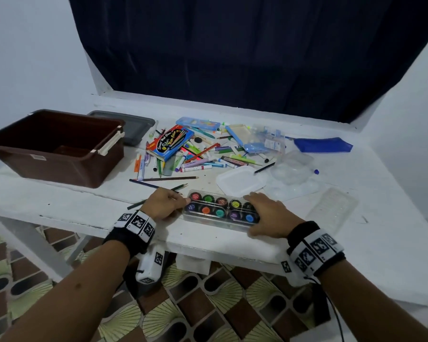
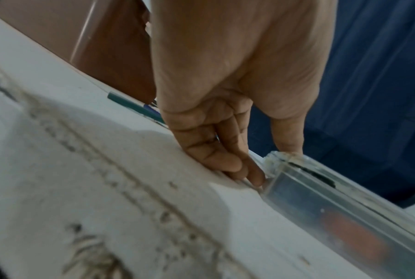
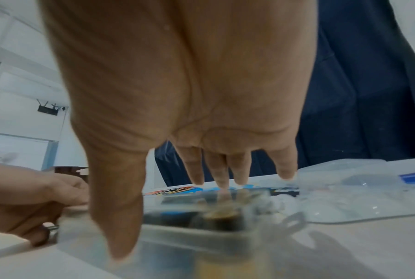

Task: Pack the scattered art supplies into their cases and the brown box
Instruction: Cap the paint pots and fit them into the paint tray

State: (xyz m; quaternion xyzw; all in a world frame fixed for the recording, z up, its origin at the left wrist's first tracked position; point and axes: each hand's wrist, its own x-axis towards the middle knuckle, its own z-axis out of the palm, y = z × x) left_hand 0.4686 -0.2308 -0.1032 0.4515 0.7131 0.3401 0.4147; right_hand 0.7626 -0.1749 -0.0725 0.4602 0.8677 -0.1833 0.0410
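A clear paint case [image 1: 209,210] with several coloured pots lies near the white table's front edge. My left hand [image 1: 183,203] is at its left end. In the left wrist view the thumb rests on the case's [image 2: 333,217] top corner and the fingers [image 2: 254,177] touch its lower edge at the table. My right hand [image 1: 265,213] lies flat on the right end of the lid, fingers [image 3: 221,175] straight and spread, thumb down the near side of the case [image 3: 201,236]. The brown box [image 1: 59,169] stands open at the far left.
A heap of markers, pencils and a blue water-colour box [image 1: 169,141] lies mid-table. A grey lid [image 1: 131,127] sits behind the brown box. A white lid [image 1: 240,180], clear bags [image 1: 292,166], a blue pouch [image 1: 323,145] and a clear tray [image 1: 331,208] are on the right.
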